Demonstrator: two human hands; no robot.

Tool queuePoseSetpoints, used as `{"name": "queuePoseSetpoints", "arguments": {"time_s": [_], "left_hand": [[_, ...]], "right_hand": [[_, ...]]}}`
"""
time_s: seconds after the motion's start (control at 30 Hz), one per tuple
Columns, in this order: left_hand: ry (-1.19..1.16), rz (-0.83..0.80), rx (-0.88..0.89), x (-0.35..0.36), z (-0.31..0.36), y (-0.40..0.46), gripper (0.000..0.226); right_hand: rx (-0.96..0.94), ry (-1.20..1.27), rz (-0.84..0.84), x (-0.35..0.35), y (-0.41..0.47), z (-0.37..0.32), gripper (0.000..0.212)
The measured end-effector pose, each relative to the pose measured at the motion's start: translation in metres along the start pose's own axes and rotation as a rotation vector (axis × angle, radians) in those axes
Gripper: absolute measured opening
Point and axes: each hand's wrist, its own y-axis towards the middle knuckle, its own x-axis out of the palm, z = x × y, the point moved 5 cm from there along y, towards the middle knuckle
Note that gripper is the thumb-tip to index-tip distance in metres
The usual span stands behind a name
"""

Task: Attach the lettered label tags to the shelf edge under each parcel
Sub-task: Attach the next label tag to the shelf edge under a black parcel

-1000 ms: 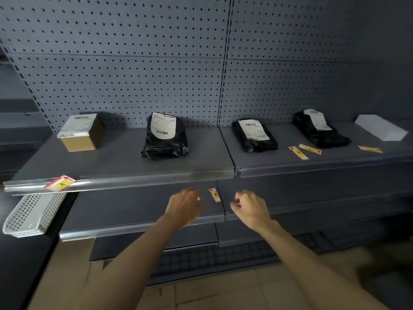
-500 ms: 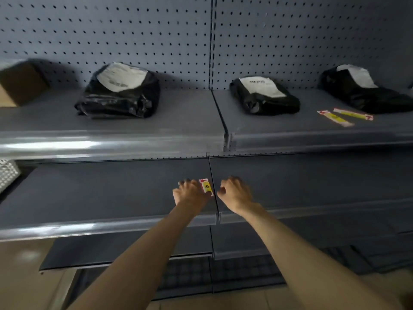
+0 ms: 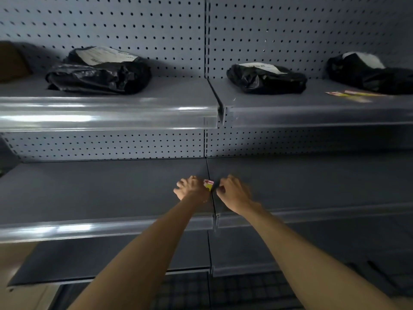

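Note:
A small red-and-yellow label tag [image 3: 208, 185] lies on the lower shelf [image 3: 89, 191], at the seam between two shelf boards. My left hand [image 3: 191, 189] rests beside it with fingers spread and covers its lower left part. My right hand [image 3: 234, 193] is just right of the tag with its fingers curled toward the tag's edge; whether it grips the tag is unclear. On the upper shelf sit three black bag parcels with white address labels, at the left [image 3: 98, 71], middle [image 3: 266, 78] and right [image 3: 368, 72]. Two more label tags [image 3: 355, 95] lie in front of the right parcel.
A clear plastic strip runs along the upper shelf edge [image 3: 107, 117] and another along the lower shelf edge [image 3: 67, 229]. A brown box [image 3: 11, 61] shows at the far left of the upper shelf. Grey pegboard [image 3: 134, 23] backs both shelves.
The view has dropped and closed in on the lower shelf. Both hands have reached forward over the shelf edge and drawn in to either side of the tag.

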Motion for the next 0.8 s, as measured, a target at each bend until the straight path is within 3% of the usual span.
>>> {"name": "queuePoseSetpoints", "arguments": {"time_s": [0.1, 0.2, 0.23, 0.33, 0.43, 0.53, 0.8], "left_hand": [[-0.166, -0.054, 0.038, -0.010, -0.004, -0.002, 0.050], [-0.293, -0.093, 0.179, -0.025, -0.009, -0.015, 0.012], [-0.337, -0.087, 0.212, -0.037, -0.013, -0.021, 0.009], [-0.369, -0.109, 0.282, -0.075, -0.030, -0.044, 0.019], [-0.317, -0.127, 0.379, -0.120, -0.046, -0.075, 0.012], [-0.266, -0.104, 0.446, -0.169, -0.062, -0.110, 0.011], [-0.374, -0.038, 0.390, -0.301, -0.099, -0.159, 0.005]], "right_hand": [[-0.015, 0.038, -0.015, -0.003, -0.004, -0.007, 0.015], [-0.040, 0.076, -0.046, -0.012, -0.012, -0.019, 0.016], [-0.052, 0.104, -0.057, -0.019, -0.015, -0.026, 0.022], [-0.089, 0.178, -0.106, -0.045, -0.031, -0.051, 0.037], [-0.122, 0.253, -0.152, -0.071, -0.054, -0.085, 0.008], [-0.110, 0.367, -0.147, -0.102, -0.073, -0.120, 0.007], [-0.149, 0.523, -0.092, -0.200, -0.070, -0.224, 0.009]]}}
